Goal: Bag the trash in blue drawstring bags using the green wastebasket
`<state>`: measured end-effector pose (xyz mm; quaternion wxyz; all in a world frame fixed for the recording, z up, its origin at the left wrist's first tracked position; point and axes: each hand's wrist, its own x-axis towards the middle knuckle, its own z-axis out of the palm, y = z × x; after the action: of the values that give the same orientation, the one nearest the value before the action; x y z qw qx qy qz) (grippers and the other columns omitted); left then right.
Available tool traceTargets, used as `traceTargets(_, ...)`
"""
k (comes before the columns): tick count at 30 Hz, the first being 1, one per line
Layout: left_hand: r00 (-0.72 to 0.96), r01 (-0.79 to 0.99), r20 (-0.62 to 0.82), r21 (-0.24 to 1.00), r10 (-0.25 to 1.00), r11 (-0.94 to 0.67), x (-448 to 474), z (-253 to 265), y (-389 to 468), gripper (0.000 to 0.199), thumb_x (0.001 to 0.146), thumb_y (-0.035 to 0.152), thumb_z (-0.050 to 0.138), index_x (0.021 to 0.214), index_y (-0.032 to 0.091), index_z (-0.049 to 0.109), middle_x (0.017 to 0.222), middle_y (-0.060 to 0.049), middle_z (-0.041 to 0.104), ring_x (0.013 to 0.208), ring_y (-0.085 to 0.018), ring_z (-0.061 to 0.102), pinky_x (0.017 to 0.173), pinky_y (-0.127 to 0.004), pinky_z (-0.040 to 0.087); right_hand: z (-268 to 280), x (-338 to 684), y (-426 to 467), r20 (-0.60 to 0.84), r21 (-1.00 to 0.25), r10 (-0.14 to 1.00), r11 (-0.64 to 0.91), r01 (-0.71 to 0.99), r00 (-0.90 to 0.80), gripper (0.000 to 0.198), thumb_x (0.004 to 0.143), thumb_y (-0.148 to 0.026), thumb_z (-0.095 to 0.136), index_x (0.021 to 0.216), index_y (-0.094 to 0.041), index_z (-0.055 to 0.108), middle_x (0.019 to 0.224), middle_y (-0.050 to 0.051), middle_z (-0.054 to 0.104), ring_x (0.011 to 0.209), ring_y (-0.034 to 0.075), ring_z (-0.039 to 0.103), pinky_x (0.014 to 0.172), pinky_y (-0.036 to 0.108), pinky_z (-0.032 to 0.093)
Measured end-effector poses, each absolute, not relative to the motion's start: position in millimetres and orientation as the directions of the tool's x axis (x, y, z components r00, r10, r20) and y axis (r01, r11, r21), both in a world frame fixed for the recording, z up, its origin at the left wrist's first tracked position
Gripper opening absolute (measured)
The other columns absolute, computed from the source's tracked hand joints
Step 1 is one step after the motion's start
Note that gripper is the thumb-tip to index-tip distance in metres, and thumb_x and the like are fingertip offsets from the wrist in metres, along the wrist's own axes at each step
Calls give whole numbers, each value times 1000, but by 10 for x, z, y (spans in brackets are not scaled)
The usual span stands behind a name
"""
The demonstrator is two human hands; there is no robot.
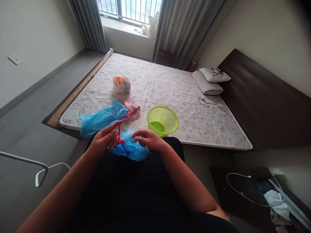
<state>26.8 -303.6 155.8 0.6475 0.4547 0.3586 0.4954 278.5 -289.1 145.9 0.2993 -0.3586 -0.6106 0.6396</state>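
Left hand: it is sitting at the left end of the crumpled blue bag, fingers pressed together and pinching the red drawstring where it leaves the bag.
Right hand: it is resting on the right side of the same bag, fingers curled inward and touching the plastic; whether they are gripping it, I cannot tell.
Crumpled blue bag: it is lying bunched between the two hands, against the person's dark top, just short of the near edge of the bed.
Red drawstring: it is running up from a knot at the left fingers to a small loop just beyond them.
Second blue bag: it is lying spread out on the mattress just beyond the left fingers, overhanging the bed edge.
Pink cloth: it is lying beyond the loop, touching the second blue bag.
Green basket: it is standing upright on the mattress just beyond the right fingers.
Orange and white bundle: it is sitting well beyond both hands, farther up the mattress.
Pillows: they are lying stacked far to the right of the fingers, by the dark headboard.
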Motion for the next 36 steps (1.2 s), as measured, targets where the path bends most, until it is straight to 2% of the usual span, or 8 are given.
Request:
traceTargets(4, 462, -286, -58, 935, 885, 211, 207, 1563, -3027, 79, 102, 42, 70, 172, 25, 39, 52, 5, 58, 34, -10, 46, 40, -19, 41, 1425, 2613, -2925, 14, -991, 842, -60, -121, -539, 57, 85, -43, 86, 136, -27, 65, 142, 8, 67, 121, 19, 66, 100, 33, 56)
traceTargets(8, 584, -229, -54, 946, 810, 228, 170, 1593, -3014, 87, 104, 43, 67, 177, 32, 20, 79, -6, 78, 44, -18, 67, 32, -19, 38, 1363, 2388, -2972, -36, -932, 760, -260, -253, -648, 68, 77, -51, 92, 132, -25, 62, 106, 3, 74, 90, 17, 72, 78, 30, 58)
traceTargets(12, 551, -276, 48, 953, 833, 127, 42, 1639, -2995, 65, 108, 35, 62, 170, 31, 44, 63, -1, 72, 45, -17, 66, 50, -26, 58, 1415, 2495, -2971, -177, -927, 788, -334, -168, -589, 47, 80, -57, 88, 98, -21, 63, 69, -6, 62, 55, 9, 55, 60, 26, 50)
traceTargets(18, 426, -382, 173, 924, 888, 3, -52, 1731, -3014, 39, 98, 36, 74, 134, 22, 81, 37, 5, 49, 53, -20, 67, 97, -55, 64, 1379, 2769, -2884, -221, -935, 891, -310, -173, -397, 58, 73, -66, 89, 89, -24, 54, 62, -10, 54, 51, 10, 56, 52, 24, 43)
traceTargets(23, 128, -404, 61, 915, 990, -4, -114, 1799, -3001, 28, 87, 43, 82, 112, 33, 87, 41, 8, 47, 38, -12, 40, 78, -51, 67, 1337, 2850, -2867, -258, -946, 905, -308, -105, -337, 60, 68, -66, 92, 80, -20, 55, 63, -10, 47, 53, 5, 39, 52, 22, 29)
traceTargets(29, 10, -324, 75, 944, 997, -68, -574, 1786, -2826, 17, 82, 39, 68, 81, 25, 77, 49, 6, 53, 37, -6, 37, 68, -43, 62, 1431, 2942, -2879, -273, -933, 893, -336, -127, -359, 59, 69, -69, 89, 82, -21, 56, 64, -9, 45, 58, 8, 38, 55, 23, 27)
traceTargets(32, 84, -350, -21, 935, 996, 49, -674, 1787, -2793, 35, 88, 41, 53, 103, 26, 81, 57, 6, 63, 30, 1, 19, 50, -27, 48, 1488, 2999, -2860, -209, -971, 894, -239, -26, -396, 44, 77, -57, 87, 88, -19, 67, 75, -4, 60, 68, 10, 50, 63, 24, 37)
traceTargets(36, 309, -183, -189, 950, 932, 253, -594, 1740, -2747, 68, 86, 44, 63, 153, 32, 59, 125, -7, 81, 35, 0, 34, 44, -22, 40, 1556, 3078, -2833, -153, -974, 871, -53, 221, -467, 22, 87, -39, 78, 95, -18, 78, 100, 4, 76, 95, 17, 66, 87, 29, 49)
